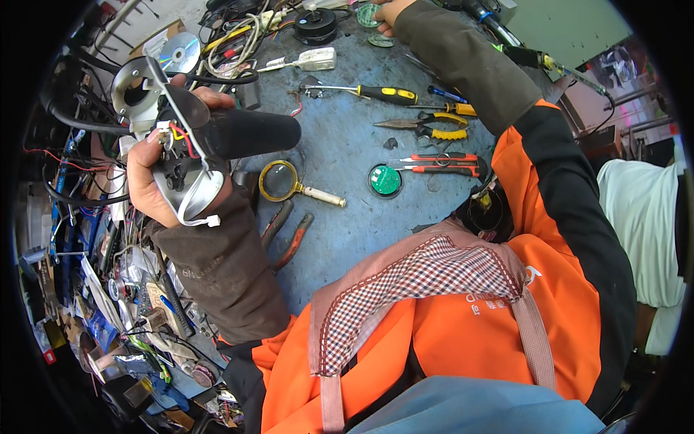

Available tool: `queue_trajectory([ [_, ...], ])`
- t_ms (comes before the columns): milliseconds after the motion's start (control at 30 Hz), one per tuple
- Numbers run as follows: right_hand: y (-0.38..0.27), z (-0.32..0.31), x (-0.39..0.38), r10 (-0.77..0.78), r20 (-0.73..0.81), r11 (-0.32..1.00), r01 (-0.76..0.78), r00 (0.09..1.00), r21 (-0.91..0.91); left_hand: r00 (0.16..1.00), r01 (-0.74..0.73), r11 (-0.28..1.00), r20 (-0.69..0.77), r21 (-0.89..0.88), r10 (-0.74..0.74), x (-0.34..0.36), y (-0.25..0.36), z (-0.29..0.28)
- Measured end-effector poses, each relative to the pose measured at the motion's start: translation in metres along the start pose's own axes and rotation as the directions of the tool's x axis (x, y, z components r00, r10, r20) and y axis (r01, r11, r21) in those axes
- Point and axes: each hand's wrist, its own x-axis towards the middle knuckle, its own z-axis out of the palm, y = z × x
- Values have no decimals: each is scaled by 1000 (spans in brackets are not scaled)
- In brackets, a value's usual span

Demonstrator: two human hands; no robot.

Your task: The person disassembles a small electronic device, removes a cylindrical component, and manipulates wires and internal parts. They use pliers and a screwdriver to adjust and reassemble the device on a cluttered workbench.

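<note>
My left hand is wrapped round an opened grey appliance housing with a thick black cylindrical handle. Red and yellow wires and a white connector show inside the housing. At the far edge of the bench, the closed fingers of my right hand are at the rim of a round green circuit board; the picture's edge cuts off part of the grip. Just below those fingers lies a small round disc. Another round green board sits in a black ring nearer me.
On the blue bench lie a magnifying glass, pliers, a screwdriver, a utility knife and red-handled pliers. Cables and a black round part crowd the back. Clutter fills the left side. A person in white is at right.
</note>
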Motion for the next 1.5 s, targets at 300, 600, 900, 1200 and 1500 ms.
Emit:
queue_trajectory([
  [300,2,8,31,-143,55,833,151,988,-532,998,32,999,-48,-37,-33,-6,-8,11],
  [600,12,3,37,-278,164,611,306,946,-730,994,88,995,-61,-53,-91,-5,-10,10],
  [900,1,-4,30,-305,91,665,281,948,-692,991,120,988,-38,-101,-125,-6,-8,9],
  [1200,1,1,31,-22,99,886,65,995,-459,992,90,994,-79,-60,-95,-6,-4,12],
  [1500,7,5,30,-162,163,794,227,973,-564,994,104,993,-37,-48,-105,-5,-5,7],
])
